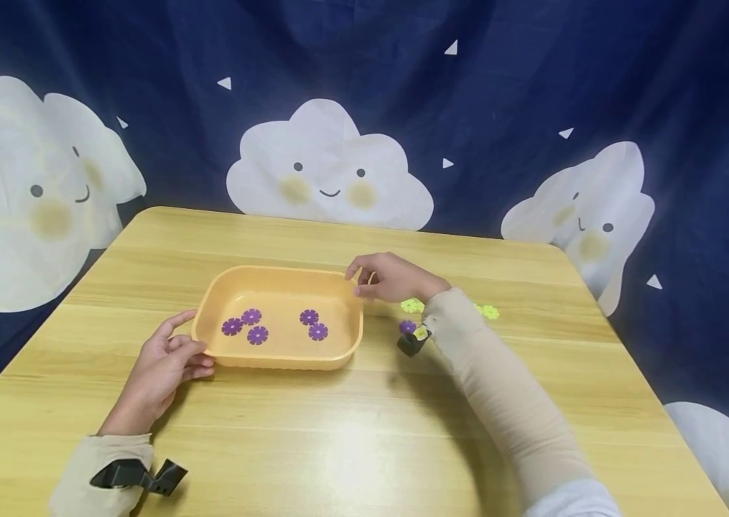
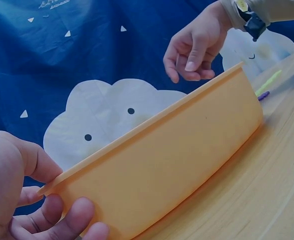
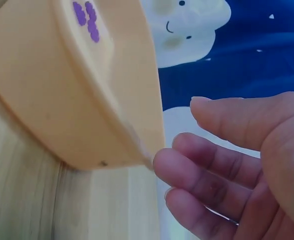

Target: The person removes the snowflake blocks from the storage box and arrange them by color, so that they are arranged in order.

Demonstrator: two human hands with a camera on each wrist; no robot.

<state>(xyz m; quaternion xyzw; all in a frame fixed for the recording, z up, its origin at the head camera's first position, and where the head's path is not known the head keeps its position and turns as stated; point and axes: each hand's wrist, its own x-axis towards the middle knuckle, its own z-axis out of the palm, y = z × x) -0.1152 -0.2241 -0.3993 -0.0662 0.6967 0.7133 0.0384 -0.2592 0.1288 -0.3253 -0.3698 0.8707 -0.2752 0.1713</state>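
A shallow orange plastic basin [image 1: 286, 360] stands on the table. Several purple flower-shaped discs [image 1: 257, 335] lie on its floor, some towards the left and some right of the middle. My left hand [image 1: 162, 368] grips the basin's left rim; in the left wrist view its thumb and fingers pinch the edge of the basin [image 2: 162, 155]. At the far right corner is my right hand [image 1: 398, 277], its fingers loosely bent. In the right wrist view a gap shows between the thumb and fingers of the right hand [image 3: 232, 175], with nothing held, and one fingertip right at the rim.
Right of the basin, yellow-green discs [image 1: 490, 311] and a purple disc [image 1: 407, 327] lie on the wooden table [image 1: 261, 438], partly behind my right forearm. A dark blue curtain [image 1: 364, 57] with white clouds hangs behind the table. Each sleeve carries a black wrist mount [image 1: 138, 475].
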